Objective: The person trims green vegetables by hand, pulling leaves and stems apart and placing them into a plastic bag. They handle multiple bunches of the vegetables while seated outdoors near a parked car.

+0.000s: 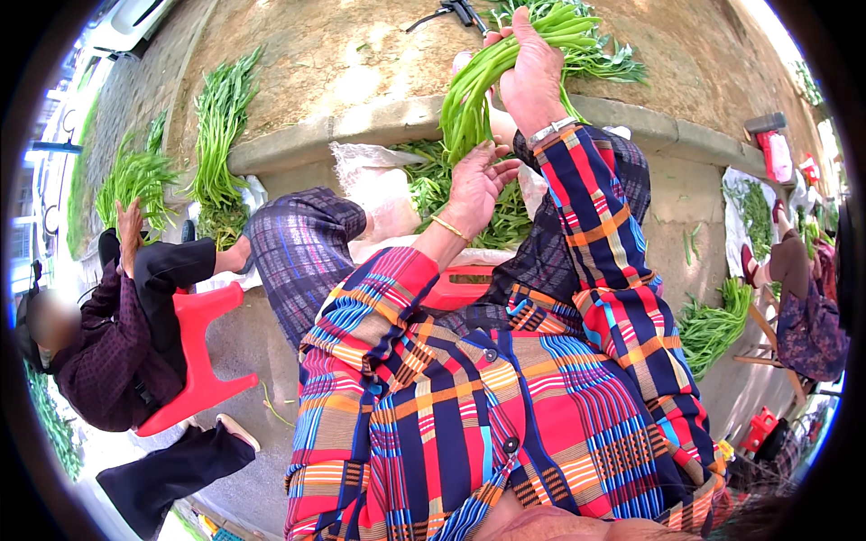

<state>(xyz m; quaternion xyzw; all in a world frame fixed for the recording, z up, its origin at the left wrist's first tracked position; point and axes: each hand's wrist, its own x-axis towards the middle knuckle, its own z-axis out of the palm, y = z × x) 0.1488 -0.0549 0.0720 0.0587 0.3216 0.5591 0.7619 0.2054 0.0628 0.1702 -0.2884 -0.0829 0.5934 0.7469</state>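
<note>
A thick bundle of long-stemmed leafy greens (478, 83) hangs bent over, its pale green stems drooping toward me. High in the view, my right hand (532, 77) is closed round it, with a silvery band on the wrist. Just below the drooping stems is my left hand (478, 187), palm partly up and fingers apart, its fingertips close to the stems. Whether they touch is hard to tell. Under both hands, between my knees, loose leafy greens (505, 225) lie beside a white plastic sack (379, 191). More greens (622, 63) rest on the dirt beyond the curb.
A stone curb (397, 119) runs across in front of me. To the left, a person (108, 352) sits on a red plastic stool (203, 347) near bunches of greens (221, 135). At the right are another pile of greens (713, 329) and a seated person (807, 316).
</note>
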